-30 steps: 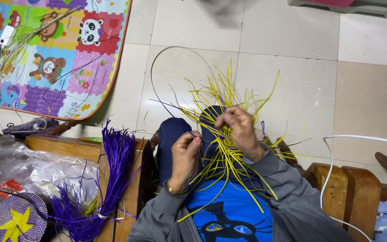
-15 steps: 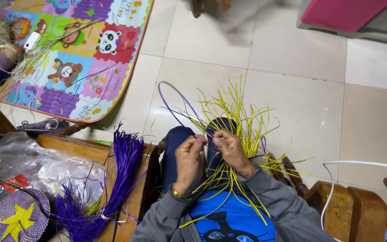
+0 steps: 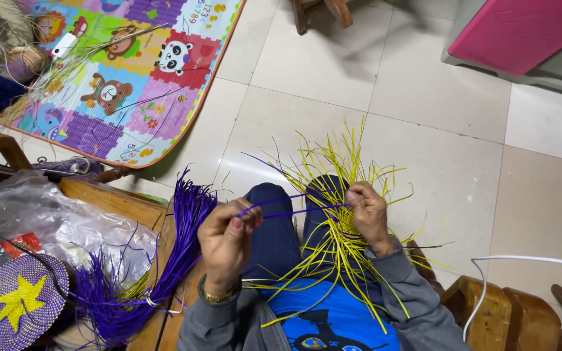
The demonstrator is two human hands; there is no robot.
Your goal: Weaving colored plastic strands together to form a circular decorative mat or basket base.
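Note:
A bundle of yellow weaving strips [image 3: 337,195] fans out over my lap, lying across my dark blue trousers. My right hand [image 3: 367,212] pinches the centre of that bundle, where the strips cross. My left hand [image 3: 227,240] has its fingers closed on a thin purple strip [image 3: 287,203], which runs taut across to my right hand. The strip's far end loops out over the floor tiles.
A bunch of purple strips [image 3: 164,260] lies on the wooden bench [image 3: 115,205] at my left, beside a clear plastic bag [image 3: 53,224] and a round purple woven piece with a yellow star [image 3: 17,302]. A colourful foam play mat [image 3: 131,71] covers the floor at upper left. A white cable [image 3: 489,279] curves at right.
My left hand has drawn away to the left, pulling the purple strip tight and shrinking its big loop. My view has tilted toward the far floor.

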